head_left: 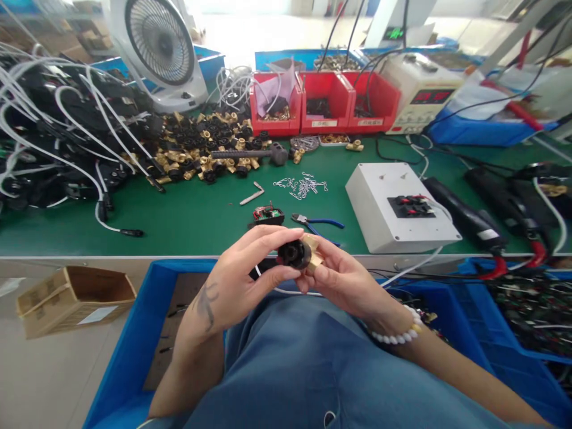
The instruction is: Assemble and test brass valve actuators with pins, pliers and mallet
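Note:
Just in front of the bench edge, both hands are closed on one brass fitting (314, 251) with a round black plastic collar (295, 255). My left hand (250, 259) has its thumb and fingers around the black end. My right hand (342, 274) pinches the brass end. A white cable passes below the hands. Right behind them on the green bench lie a small open black housing (268, 214) with a circuit board and red wires, and blue-handled cutting pliers (317, 222). Farther back are a pile of silver spring clips (306, 186) and an L-shaped metal key (252, 193).
A heap of brass fittings (201, 143) and tangled white cables (67, 119) cover the back left, near a fan (163, 47). Red bins (328, 101) stand behind. At right are a grey switch box (397, 208) and black power drivers (465, 214). Blue crates (120, 351) sit below.

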`<state>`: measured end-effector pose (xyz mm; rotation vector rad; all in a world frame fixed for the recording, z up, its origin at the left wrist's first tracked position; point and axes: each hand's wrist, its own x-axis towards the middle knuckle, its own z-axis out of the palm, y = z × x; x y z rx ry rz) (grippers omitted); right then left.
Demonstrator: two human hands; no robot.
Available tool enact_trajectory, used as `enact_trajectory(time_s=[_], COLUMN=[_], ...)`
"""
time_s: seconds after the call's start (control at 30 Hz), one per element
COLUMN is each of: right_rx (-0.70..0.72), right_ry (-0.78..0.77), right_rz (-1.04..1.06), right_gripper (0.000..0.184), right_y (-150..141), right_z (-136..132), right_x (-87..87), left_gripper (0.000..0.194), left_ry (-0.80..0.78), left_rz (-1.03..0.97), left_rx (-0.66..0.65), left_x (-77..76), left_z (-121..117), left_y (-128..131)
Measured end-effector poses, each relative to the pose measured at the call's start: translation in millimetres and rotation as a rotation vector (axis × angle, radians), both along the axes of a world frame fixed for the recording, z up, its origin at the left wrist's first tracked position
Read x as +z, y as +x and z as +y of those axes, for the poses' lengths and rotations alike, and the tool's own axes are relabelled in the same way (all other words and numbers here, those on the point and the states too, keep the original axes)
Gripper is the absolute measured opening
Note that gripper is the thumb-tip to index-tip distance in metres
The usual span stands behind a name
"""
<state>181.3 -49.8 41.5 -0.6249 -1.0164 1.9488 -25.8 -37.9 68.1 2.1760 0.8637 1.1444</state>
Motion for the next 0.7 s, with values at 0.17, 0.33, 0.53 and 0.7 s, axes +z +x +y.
enact_trajectory(time_s=[0.17, 0.33, 0.53, 0.7], right_rx=[-0.004, -0.016, -0.026, -0.009], right_ry=[0.118, 0.162, 0.142, 0.116], right_rz=[0.082, 0.139, 0.125, 0.091], right_gripper=[0.043, 0.038, 0.037, 0.042], right_y=[1.6, 2.6, 2.7, 3.2], right_z=[-3.5, -6.3, -8.4, -10.4], right_x=[-3.4, -3.2, 1.2, 6.9], left_gripper=[0.045, 0.038, 0.034, 0.022], left_ry=[-0.143, -0.114, -0.082, -0.070], left_rz=[-0.233, -0.317, -0.286, -0.292], left_rx=[0.006, 0.031, 0.043, 0.086], left_x=[-7.7, -3.7, -1.8, 0.2], left_z=[-9.6, -10.0, -10.4, -16.2], left_y=[9.9, 12.6, 13.1, 16.5])
